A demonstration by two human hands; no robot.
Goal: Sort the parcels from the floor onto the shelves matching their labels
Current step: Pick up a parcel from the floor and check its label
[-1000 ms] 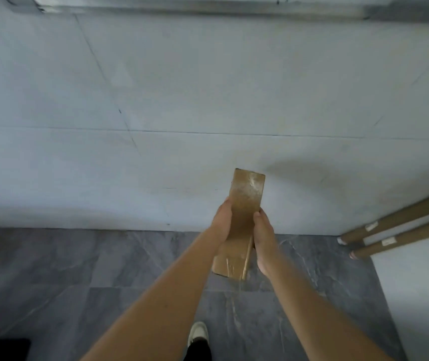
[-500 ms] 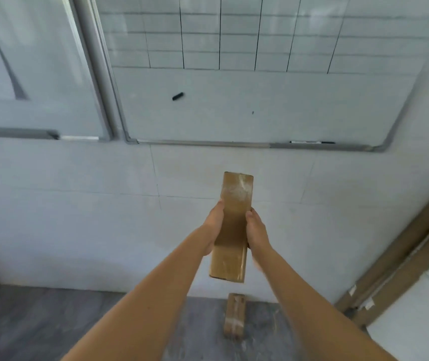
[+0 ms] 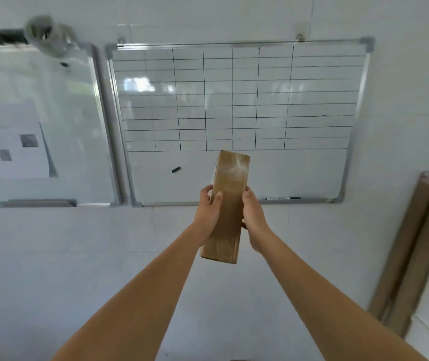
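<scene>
I hold a long brown parcel (image 3: 227, 204) upright in front of me, with both arms stretched out. My left hand (image 3: 208, 213) presses on its left side with the thumb lying on the front face, and my right hand (image 3: 253, 217) closes on its right edge. Behind the parcel, a whiteboard with a drawn grid (image 3: 237, 100) hangs on the wall. To the left of my grip is a second board (image 3: 59, 121) with a paper sheet (image 3: 18, 139). Far to the right, two cardboard tubes (image 3: 414, 246) lean on the wall.
</scene>
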